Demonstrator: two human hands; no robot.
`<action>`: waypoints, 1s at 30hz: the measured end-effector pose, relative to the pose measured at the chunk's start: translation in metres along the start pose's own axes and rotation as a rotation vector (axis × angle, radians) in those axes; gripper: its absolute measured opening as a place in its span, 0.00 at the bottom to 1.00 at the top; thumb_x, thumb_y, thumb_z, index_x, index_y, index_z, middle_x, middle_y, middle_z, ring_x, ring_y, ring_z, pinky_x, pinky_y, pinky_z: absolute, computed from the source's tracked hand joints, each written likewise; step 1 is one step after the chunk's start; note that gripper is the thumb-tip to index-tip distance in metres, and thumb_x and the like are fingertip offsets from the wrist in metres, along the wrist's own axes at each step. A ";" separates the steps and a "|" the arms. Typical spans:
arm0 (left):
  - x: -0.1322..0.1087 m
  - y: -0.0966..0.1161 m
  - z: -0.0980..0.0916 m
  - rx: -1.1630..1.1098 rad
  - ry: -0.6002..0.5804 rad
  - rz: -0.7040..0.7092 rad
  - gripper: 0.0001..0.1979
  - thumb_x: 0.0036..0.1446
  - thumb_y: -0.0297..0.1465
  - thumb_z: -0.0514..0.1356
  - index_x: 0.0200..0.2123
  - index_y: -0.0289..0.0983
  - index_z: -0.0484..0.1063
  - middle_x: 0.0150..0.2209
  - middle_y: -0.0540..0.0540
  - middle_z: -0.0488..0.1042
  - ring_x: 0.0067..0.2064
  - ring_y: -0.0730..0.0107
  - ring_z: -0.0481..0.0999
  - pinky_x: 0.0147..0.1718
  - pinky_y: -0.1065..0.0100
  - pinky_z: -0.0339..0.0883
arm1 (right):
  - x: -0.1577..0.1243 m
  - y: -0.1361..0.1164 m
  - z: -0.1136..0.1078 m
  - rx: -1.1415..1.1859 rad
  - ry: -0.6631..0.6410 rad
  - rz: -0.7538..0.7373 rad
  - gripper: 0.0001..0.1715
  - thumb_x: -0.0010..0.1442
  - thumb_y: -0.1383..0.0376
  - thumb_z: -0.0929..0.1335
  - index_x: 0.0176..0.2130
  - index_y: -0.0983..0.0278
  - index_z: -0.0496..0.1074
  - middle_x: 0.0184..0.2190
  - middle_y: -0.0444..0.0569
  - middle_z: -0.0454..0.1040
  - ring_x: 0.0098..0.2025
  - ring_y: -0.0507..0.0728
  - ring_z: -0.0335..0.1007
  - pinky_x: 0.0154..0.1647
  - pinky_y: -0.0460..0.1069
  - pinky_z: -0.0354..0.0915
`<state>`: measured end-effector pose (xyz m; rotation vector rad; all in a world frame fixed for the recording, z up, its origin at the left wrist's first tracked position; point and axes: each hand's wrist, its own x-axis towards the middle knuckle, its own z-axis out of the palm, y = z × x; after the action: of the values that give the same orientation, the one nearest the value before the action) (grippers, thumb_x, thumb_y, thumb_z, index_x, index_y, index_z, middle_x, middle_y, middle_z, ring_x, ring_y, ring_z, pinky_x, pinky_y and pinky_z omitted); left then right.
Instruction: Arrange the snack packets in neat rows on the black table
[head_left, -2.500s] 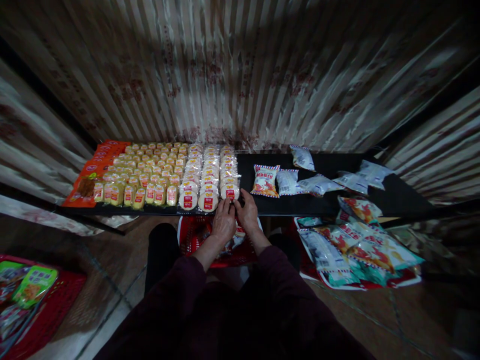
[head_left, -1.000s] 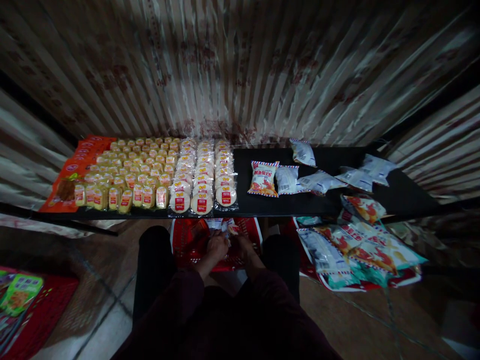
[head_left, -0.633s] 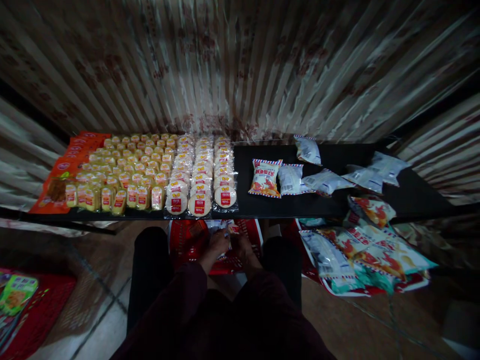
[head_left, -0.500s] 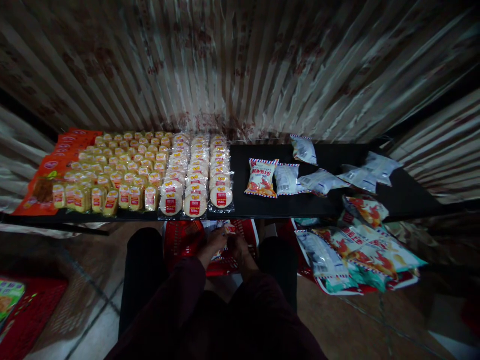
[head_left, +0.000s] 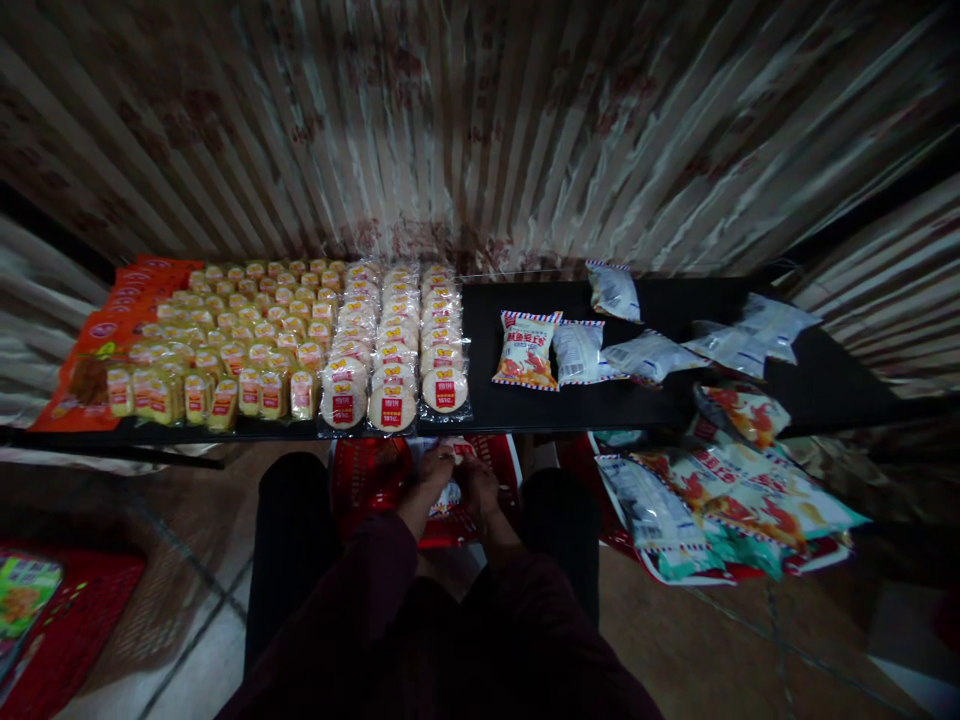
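Note:
My left hand (head_left: 433,474) and my right hand (head_left: 480,484) are close together below the shelf's front edge, over a red plastic basket (head_left: 352,495) between my knees. Their fingers are closed around a small snack bag (head_left: 446,497), pale with a striped edge. Dim light and the hands hide much of it. Above them on the black shelf (head_left: 480,408) lie rows of round rice crackers (head_left: 391,402) in clear wrappers.
Small wrapped cakes (head_left: 285,392) and orange packets (head_left: 94,375) fill the shelf's left side. Striped snack bags (head_left: 527,350) lie loosely on its right. A heaped basket of snack bags (head_left: 739,490) stands right; another red basket (head_left: 97,610) is on the floor at left.
The view has shifted slightly. My hands remain together over the basket with the bag between them, having moved only a little. The shelf's contents look the same.

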<state>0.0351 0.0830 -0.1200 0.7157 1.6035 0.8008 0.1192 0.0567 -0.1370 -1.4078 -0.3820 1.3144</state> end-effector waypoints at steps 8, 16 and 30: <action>-0.015 -0.003 -0.011 -0.231 0.220 -0.038 0.11 0.41 0.18 0.57 0.28 0.35 0.74 0.26 0.50 0.74 0.30 0.71 0.74 0.34 0.70 0.68 | -0.016 -0.005 0.005 -0.064 0.032 0.054 0.18 0.34 0.59 0.75 0.28 0.63 0.75 0.25 0.44 0.78 0.29 0.54 0.72 0.33 0.48 0.67; -0.050 0.018 -0.027 -0.397 0.187 -0.067 0.33 0.40 0.16 0.57 0.54 0.39 0.67 0.31 0.49 0.76 0.27 0.73 0.74 0.27 0.72 0.68 | -0.033 -0.023 0.015 -0.051 0.027 -0.010 0.29 0.37 0.58 0.73 0.41 0.62 0.74 0.29 0.44 0.78 0.31 0.55 0.73 0.35 0.50 0.68; -0.079 0.030 -0.074 -0.336 -0.072 -0.048 0.37 0.38 0.13 0.56 0.55 0.37 0.68 0.32 0.49 0.78 0.27 0.77 0.73 0.27 0.77 0.65 | -0.054 -0.033 0.002 -0.108 -0.082 -0.016 0.28 0.39 0.54 0.74 0.40 0.63 0.74 0.33 0.46 0.79 0.35 0.55 0.74 0.36 0.48 0.69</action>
<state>-0.0236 0.0282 -0.0422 0.4579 1.3723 0.9690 0.1138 0.0251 -0.0831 -1.4398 -0.5248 1.3578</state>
